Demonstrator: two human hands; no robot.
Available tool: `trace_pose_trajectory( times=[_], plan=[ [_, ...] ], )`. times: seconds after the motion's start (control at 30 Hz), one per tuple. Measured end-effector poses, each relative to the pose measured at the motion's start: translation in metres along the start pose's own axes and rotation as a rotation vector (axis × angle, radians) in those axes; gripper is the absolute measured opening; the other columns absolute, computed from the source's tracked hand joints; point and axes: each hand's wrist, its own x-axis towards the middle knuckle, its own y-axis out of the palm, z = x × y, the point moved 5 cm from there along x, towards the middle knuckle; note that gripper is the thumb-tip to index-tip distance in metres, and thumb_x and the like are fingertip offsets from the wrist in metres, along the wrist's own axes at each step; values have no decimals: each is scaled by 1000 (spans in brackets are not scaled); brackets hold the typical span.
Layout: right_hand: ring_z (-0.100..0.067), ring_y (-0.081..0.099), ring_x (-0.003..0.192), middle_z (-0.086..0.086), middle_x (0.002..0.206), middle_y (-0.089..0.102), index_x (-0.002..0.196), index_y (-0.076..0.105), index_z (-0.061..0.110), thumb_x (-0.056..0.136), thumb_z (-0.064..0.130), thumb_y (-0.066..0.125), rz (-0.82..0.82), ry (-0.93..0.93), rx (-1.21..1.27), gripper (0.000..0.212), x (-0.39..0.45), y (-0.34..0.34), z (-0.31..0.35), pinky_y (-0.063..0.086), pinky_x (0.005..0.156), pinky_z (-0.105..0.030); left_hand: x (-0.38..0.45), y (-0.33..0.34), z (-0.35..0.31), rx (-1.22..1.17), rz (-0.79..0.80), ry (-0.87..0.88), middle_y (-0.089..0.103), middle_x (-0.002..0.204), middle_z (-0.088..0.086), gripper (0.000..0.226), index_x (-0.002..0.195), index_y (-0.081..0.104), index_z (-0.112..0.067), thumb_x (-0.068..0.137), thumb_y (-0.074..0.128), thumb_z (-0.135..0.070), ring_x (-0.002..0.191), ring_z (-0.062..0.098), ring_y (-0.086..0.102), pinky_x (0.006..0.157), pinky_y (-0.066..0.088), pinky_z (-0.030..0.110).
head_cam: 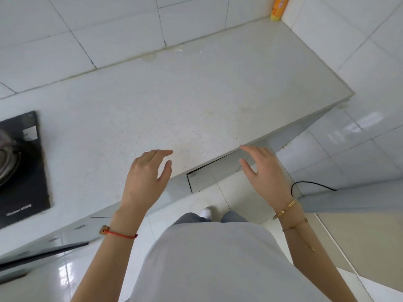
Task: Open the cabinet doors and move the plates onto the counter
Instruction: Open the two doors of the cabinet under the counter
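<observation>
Far left, we've got a black stove (24, 171) set into the counter (174, 101). Moving across, our left hand (146, 177) hovers over the counter's front edge, fingers loose and spread, holding nothing. Just right of it, our right hand (265, 173) hangs relaxed too, empty, in front of the cabinet door (209, 177) below the counter's lip, which looks closed. We can't see any plates. Up in the far right corner stands an orange bottle (279, 7).
</observation>
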Motion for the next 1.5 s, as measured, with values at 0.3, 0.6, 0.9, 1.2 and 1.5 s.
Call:
trace_pose_trajectory(
  times=[0.3, 0.6, 0.9, 1.2, 1.5],
  plan=[
    [-14, 49, 118, 3, 122, 60, 127, 55, 18, 95, 24, 53, 162, -250, 60, 33, 44, 14, 0, 42, 100, -27, -41, 1, -5, 61, -134, -267, 69, 111, 0, 24, 116, 65, -13, 93, 58, -13, 102, 23, 65, 89, 50, 39],
    [-10, 47, 118, 5, 122, 60, 127, 56, 18, 95, 26, 52, 293, -465, 75, 33, 56, 4, -29, 33, 102, -19, -92, 31, -59, 94, -281, -544, 69, 112, -2, 24, 116, 65, -15, 94, 56, -17, 102, 20, 64, 92, 47, 34],
    [-11, 48, 117, 4, 122, 60, 128, 55, 19, 96, 27, 51, 409, -652, 49, 33, 54, -6, -49, 33, 103, -21, -137, 50, -116, 140, -369, -734, 68, 113, -3, 25, 117, 64, -18, 95, 54, -20, 105, 20, 63, 95, 48, 38],
    [-19, 53, 115, -1, 122, 62, 126, 57, 14, 95, 23, 54, 449, -759, 34, 33, 40, 6, -59, 41, 102, -31, -170, 71, -127, 193, -368, -803, 69, 113, 0, 24, 117, 64, -14, 94, 55, -17, 103, 24, 63, 92, 48, 41],
    [-19, 52, 117, -3, 123, 61, 127, 56, 12, 95, 23, 53, 479, -796, 35, 34, 18, 102, -99, 40, 103, -28, -189, 145, -69, 218, -392, -815, 68, 113, 2, 25, 118, 63, -12, 95, 53, -17, 105, 24, 62, 93, 48, 42]
  ],
)
